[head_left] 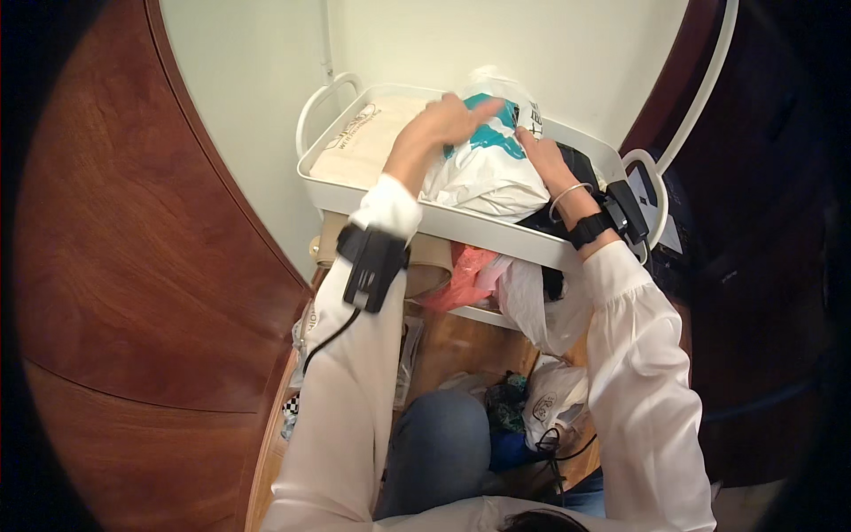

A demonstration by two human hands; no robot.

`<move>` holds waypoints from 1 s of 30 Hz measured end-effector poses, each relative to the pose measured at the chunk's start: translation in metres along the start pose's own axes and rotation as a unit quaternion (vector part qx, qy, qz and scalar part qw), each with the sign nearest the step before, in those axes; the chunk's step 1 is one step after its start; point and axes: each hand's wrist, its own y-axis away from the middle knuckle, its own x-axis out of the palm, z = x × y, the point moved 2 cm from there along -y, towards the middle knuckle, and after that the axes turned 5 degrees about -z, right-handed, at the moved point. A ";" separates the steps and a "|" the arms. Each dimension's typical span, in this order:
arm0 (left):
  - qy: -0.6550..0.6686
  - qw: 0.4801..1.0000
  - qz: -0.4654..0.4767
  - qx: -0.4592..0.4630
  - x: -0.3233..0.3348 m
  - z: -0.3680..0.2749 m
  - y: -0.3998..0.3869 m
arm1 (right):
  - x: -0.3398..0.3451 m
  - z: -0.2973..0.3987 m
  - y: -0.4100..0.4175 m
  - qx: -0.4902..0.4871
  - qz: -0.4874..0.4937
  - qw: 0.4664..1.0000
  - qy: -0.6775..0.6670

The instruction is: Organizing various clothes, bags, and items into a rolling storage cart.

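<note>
A white plastic bag with teal print (488, 179) lies bunched up in the top tray of a white metal rack (492, 233). Over its upper left part is my left hand (452, 120), slightly blurred, with the index finger stretched out across the bag. My right hand (542, 153) touches the bag's right side with its fingertips; whether it grips the plastic cannot be told. Left of the bag, a folded cream cloth bag (359, 143) with brown lettering lies flat in the tray. Something black (578, 163) sits at the tray's right end, partly under my right wrist.
Red and whitish plastic bags (469, 276) hang out of the lower tier beside a beige rolled item (425, 266). More bags (552, 399) and a black cord (555, 449) lie on the wooden floor by my knee. A reddish-brown wooden panel (146, 266) stands at the left, a pale wall behind.
</note>
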 end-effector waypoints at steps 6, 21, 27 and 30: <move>-0.075 0.992 -0.046 0.093 0.009 0.016 0.063 | -0.002 0.018 0.015 0.010 0.061 0.998 -0.021; -0.136 0.990 0.000 0.047 0.016 0.013 0.088 | 0.027 0.087 -0.076 -0.273 0.180 0.927 0.184; -0.144 0.987 0.052 0.054 0.006 0.016 0.088 | 0.039 0.079 -0.079 -0.057 0.239 0.955 0.164; -0.144 0.987 0.037 0.059 0.010 0.026 0.085 | 0.043 0.077 -0.078 -0.076 0.212 0.961 0.161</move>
